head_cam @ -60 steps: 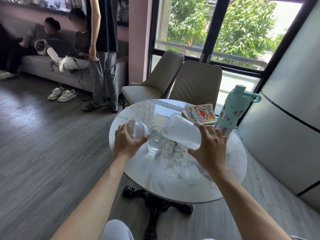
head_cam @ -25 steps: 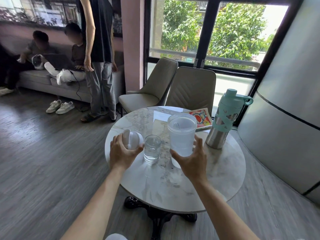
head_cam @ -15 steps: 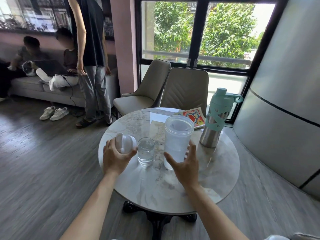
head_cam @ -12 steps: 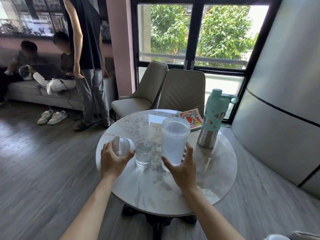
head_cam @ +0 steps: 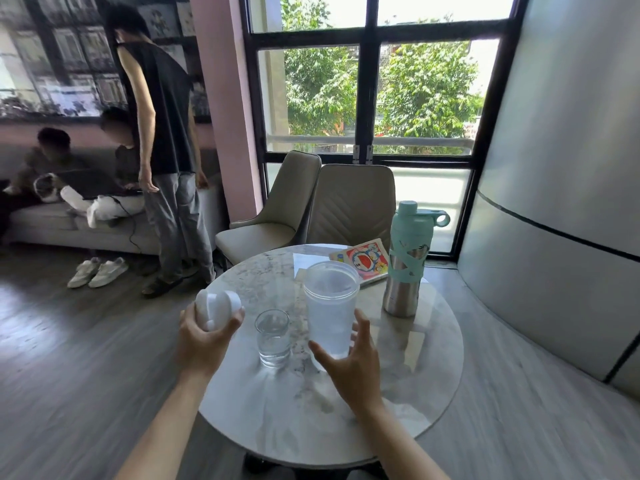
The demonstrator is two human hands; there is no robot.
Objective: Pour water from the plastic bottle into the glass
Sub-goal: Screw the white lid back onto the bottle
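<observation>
The near half of the round marble table [head_cam: 294,424] lies bare, so a hand can come in freely from the front edge. Across the middle, the glass [head_cam: 273,337] and the open plastic bottle [head_cam: 330,306] stand just beside each other with only a narrow gap between. The right hand [head_cam: 351,363] spreads open close around the bottle's base. Behind and to the right, a steel flask [head_cam: 407,265] and a picture book [head_cam: 365,259] crowd the far edge. The left hand [head_cam: 204,336], closed on the white cap [head_cam: 216,304], blocks the glass's left side.

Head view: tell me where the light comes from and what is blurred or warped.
Head view: daylight from the window behind the table, its upper panes blown out; plastic bottle and glass sharp; people at left blurred; right wall bows from wide-angle distortion.
</observation>
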